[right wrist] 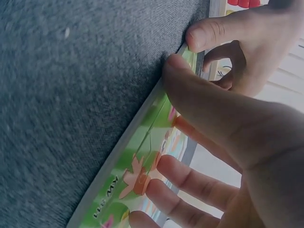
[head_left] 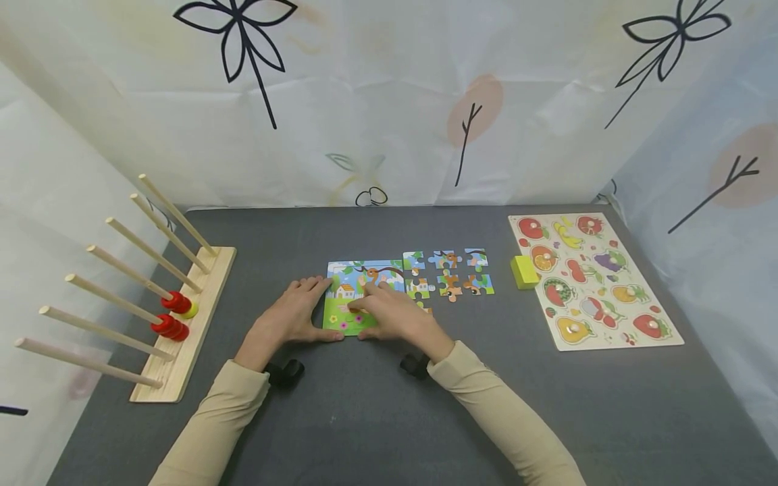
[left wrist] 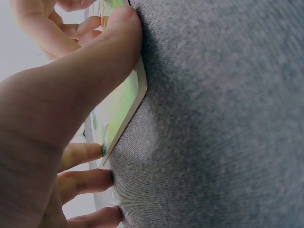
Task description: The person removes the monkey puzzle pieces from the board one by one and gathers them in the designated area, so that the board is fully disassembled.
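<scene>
A small picture puzzle board (head_left: 339,317) with a house, a branch and a green meadow lies flat on the grey table. My left hand (head_left: 294,312) rests at its left side, thumb along the near edge and fingertips by the left edge. My right hand (head_left: 392,312) lies over the board's right part; its fingertips touch the printed surface (right wrist: 135,178) and its thumb (right wrist: 178,71) rests at the near edge. The two thumbs are close together. Right of the board lie several loose jigsaw pieces (head_left: 446,259). The right hand hides part of the picture and the nearest pieces.
At the left stands a wooden peg rack (head_left: 209,297) with red rings (head_left: 170,327) and a yellow ring (head_left: 191,310) on its tilted-looking pegs. On the right lies a fruit puzzle board (head_left: 598,283), with a yellow block (head_left: 524,272) at its left edge.
</scene>
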Tool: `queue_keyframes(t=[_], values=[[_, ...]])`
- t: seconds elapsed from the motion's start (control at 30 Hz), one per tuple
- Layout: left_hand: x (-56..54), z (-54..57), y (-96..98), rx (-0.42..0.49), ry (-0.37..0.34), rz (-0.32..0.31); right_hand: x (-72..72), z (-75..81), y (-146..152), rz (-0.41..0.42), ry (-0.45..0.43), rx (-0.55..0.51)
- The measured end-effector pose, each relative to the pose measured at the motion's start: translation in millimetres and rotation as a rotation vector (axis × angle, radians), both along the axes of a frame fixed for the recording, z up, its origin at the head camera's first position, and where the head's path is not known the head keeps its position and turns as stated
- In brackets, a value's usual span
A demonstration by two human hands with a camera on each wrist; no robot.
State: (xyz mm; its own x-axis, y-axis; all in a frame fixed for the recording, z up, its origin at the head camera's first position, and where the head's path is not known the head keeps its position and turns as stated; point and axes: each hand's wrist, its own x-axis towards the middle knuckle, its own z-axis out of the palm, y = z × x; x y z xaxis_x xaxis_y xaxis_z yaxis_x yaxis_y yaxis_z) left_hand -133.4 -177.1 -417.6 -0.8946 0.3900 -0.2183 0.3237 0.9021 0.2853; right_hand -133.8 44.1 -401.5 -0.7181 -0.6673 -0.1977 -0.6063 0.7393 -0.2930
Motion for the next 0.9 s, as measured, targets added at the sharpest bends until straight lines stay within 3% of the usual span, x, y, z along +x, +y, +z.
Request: queue_keyframes(t=[0.9], values=[[0.3, -1.9, 0.3, 0.009, 0.017, -0.001, 6.0, -0.1, -0.4, -0.081, 0.043, -0.001]])
